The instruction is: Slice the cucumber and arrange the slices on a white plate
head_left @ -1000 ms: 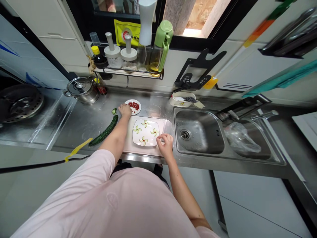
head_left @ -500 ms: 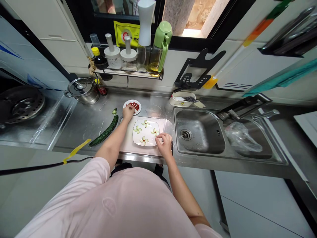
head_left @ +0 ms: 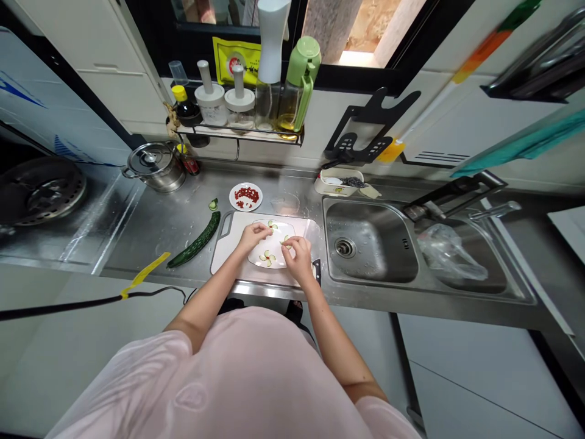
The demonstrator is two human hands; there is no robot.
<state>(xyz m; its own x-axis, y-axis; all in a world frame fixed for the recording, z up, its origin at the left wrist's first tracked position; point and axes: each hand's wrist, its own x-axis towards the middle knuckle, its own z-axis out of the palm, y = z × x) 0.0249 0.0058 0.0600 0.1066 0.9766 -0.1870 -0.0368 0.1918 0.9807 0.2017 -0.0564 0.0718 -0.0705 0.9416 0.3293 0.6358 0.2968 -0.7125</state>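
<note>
A white squarish plate (head_left: 270,242) lies on the pale pink cutting board (head_left: 223,253). Pinwheels of green-edged cucumber slices are laid out on it, one a front pinwheel (head_left: 267,259) with a red centre. Above the plate's upper left part, my left hand (head_left: 253,238) is closed in a pinch near the back pinwheel (head_left: 272,226). My right hand (head_left: 299,259) pinches over the plate's right side, at the right pinwheel (head_left: 287,239). What either hand's fingertips hold is too small to make out. Behind the board stands a small round plate (head_left: 245,186) of chopped red pieces.
Left of the board lie a cucumber (head_left: 195,245) and a cut cucumber end (head_left: 213,205). A knife handle (head_left: 317,272) shows at the board's right edge, beside the sink (head_left: 372,244). A clear bowl (head_left: 286,203) and a lidded pot (head_left: 158,167) stand behind.
My left hand has moved from the small plate of red pieces to above the white squarish plate. My right hand has shifted slightly and now pinches at the right pinwheel.
</note>
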